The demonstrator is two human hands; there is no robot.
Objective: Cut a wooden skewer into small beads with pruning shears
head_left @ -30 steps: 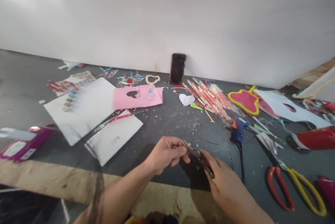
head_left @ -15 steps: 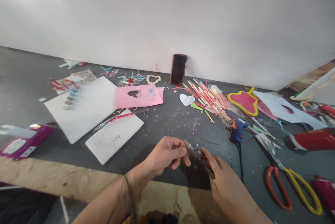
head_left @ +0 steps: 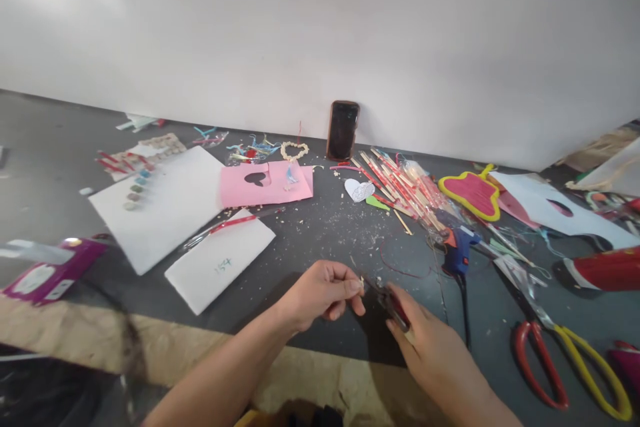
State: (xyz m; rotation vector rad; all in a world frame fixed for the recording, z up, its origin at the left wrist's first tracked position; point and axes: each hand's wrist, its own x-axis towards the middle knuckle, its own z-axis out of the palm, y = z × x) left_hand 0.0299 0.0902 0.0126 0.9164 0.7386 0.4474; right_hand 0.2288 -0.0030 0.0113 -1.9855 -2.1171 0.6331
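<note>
Cutters (head_left: pixel 388 298), probably stiff and light, seem best held by their handles (head_left: pixel 399 315), where the right hand (head_left: pixel 425 334) clasps them, left hand (head_left: pixel 320 297) pinching a pale scrap (head_left: pixel 362 282).

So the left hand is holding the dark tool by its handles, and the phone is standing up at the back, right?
Not the left hand: the head view shows the right hand holding the dark tool. The phone is standing up.
</note>
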